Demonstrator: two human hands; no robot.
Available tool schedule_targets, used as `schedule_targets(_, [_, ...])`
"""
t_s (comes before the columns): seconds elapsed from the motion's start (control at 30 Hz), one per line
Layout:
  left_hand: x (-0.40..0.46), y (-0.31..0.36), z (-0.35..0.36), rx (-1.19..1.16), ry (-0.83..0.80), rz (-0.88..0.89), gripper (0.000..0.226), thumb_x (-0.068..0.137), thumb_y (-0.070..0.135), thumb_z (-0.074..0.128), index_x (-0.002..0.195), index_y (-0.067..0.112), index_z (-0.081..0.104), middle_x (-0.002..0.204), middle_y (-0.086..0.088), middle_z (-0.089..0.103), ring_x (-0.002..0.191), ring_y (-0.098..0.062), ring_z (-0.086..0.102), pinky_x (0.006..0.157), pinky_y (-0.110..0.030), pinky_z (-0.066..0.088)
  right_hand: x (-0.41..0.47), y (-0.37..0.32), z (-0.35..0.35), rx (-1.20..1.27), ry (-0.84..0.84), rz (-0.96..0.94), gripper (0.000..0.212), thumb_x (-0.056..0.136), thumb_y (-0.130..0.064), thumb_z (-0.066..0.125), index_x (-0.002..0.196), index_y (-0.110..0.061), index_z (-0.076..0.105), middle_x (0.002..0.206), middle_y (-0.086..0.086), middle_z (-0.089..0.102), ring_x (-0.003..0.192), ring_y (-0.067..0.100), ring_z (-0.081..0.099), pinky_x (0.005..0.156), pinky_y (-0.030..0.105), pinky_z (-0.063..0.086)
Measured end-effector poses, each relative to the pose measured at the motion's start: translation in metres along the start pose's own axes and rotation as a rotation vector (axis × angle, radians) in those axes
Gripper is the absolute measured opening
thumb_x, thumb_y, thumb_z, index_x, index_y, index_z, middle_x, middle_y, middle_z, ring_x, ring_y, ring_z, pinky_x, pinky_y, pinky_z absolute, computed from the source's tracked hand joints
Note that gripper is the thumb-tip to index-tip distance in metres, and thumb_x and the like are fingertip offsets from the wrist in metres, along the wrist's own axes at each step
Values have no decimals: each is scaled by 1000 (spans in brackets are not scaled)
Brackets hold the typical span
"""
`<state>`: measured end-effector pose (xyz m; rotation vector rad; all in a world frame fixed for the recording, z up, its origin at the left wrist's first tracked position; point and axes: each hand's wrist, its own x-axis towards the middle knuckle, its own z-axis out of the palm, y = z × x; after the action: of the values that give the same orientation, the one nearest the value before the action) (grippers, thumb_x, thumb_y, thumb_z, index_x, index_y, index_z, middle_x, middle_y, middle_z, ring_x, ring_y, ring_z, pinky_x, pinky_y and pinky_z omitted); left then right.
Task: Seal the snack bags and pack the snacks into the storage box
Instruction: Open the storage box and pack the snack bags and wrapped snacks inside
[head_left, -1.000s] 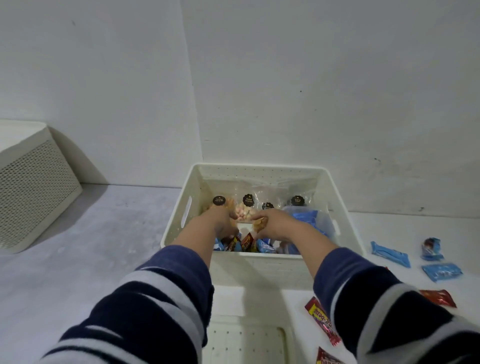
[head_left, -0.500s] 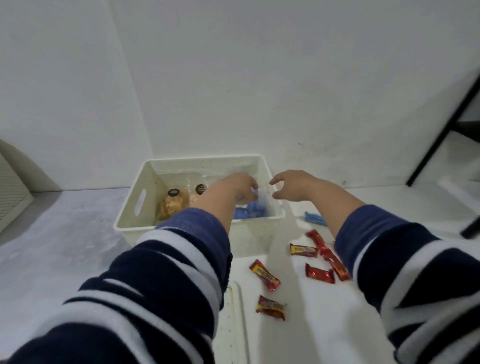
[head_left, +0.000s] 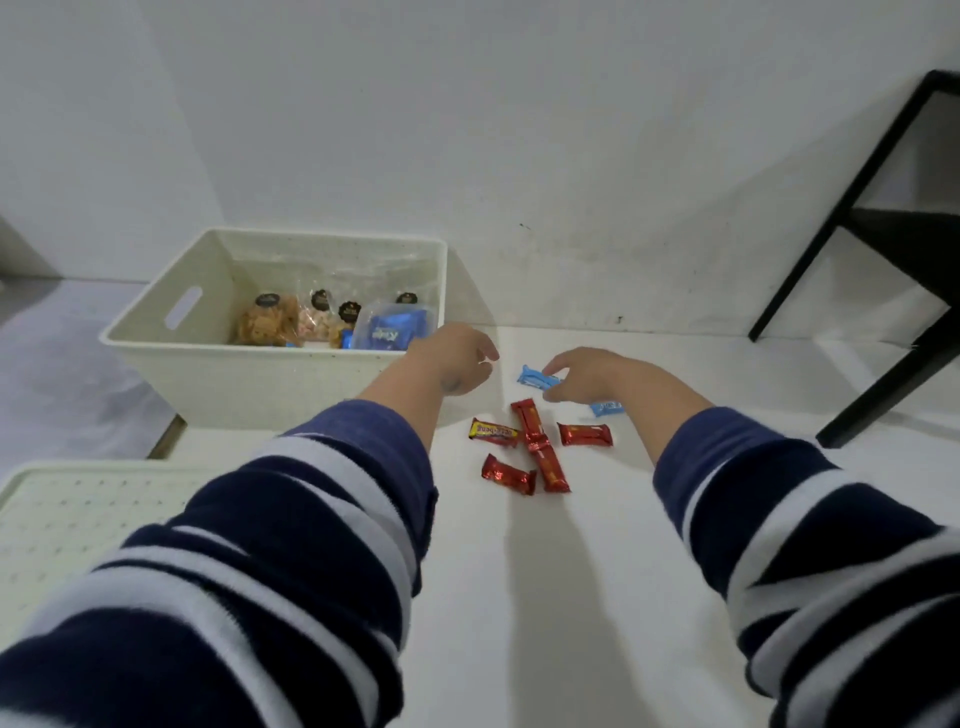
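— Where are the snacks lying at this moment?

— The clear snack bags (head_left: 291, 322) with dark round stickers are standing inside the cream storage box (head_left: 270, 387), and a bag of blue packets (head_left: 389, 330) is leaning at the right end of the box. On the white table (head_left: 545, 597), just to the right of the box, five red snack bars (head_left: 537, 449) are lying in a small group, some touching each other.

— And what are the hands doing?

— The right hand (head_left: 597, 376) is reaching over the table and its fingertips are pinching a light blue packet (head_left: 537, 378). A second blue packet (head_left: 605, 408) is peeking out beside the wrist. The left hand (head_left: 457, 361) is hanging near the box corner with fingers loosely curled, and it is holding nothing.

— Anything else?

— The box lid (head_left: 78, 514) is lying at the near left, and a black frame (head_left: 883, 260) is standing at the right.
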<state>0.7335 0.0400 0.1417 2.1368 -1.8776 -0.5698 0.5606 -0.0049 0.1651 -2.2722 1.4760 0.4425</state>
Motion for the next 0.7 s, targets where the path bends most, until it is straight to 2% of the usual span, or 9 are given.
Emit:
schedule_targets(0.13, [-18, -9, 37, -23, 121, -90, 27, 95, 24, 47, 117, 30, 62, 130, 6, 56, 123, -17, 50, 103, -37, 41, 11, 25, 31, -35, -97, -40, 54, 96, -39, 49, 146, -23, 37, 156, 2, 27, 142, 23, 28, 114, 35, 24])
schedule_targets(0.3, [-43, -40, 90, 1, 34, -261, 29, 93, 38, 50, 120, 33, 58, 137, 0, 46, 126, -24, 43, 104, -43, 39, 31, 42, 67, 2, -151, -25, 69, 87, -57, 54, 147, -32, 30, 152, 4, 35, 139, 28, 34, 114, 41, 29])
schedule_targets(0.4, [-59, -61, 128, -34, 78, -370, 47, 88, 52, 51, 132, 37, 48, 149, 2, 30, 136, -28, 27, 108, -45, 33, 47, 47, 88, -20, -105, -3, 84, 77, -72, 52, 147, -37, 24, 151, 8, 34, 138, 33, 33, 112, 50, 30])
schedule_targets(0.5, [-69, -76, 158, -27, 93, -460, 68, 81, 67, 49, 142, 41, 33, 158, 2, 10, 145, -34, 8, 117, -50, 15, 59, 53, 107, -65, -62, -8, 88, 78, -74, 47, 150, -35, 16, 159, 8, 17, 146, 34, 14, 117, 53, 17])
schedule_targets(0.6, [-68, -76, 176, 49, 47, -451, 86, 78, 79, 37, 149, 38, 14, 160, 3, -6, 147, -34, -6, 117, -55, 3, 69, 58, 127, -86, -33, -24, 87, 81, -73, 44, 151, -37, 9, 161, 9, 3, 148, 34, 0, 119, 55, 7])
schedule_targets(0.7, [-55, -68, 187, 121, 89, -373, 98, 70, 88, 27, 150, 36, 6, 160, 4, -8, 147, -31, -8, 116, -56, 3, 75, 62, 141, -65, 2, -41, 79, 85, -68, 44, 150, -41, 7, 161, 7, -1, 148, 33, -5, 118, 56, 8])
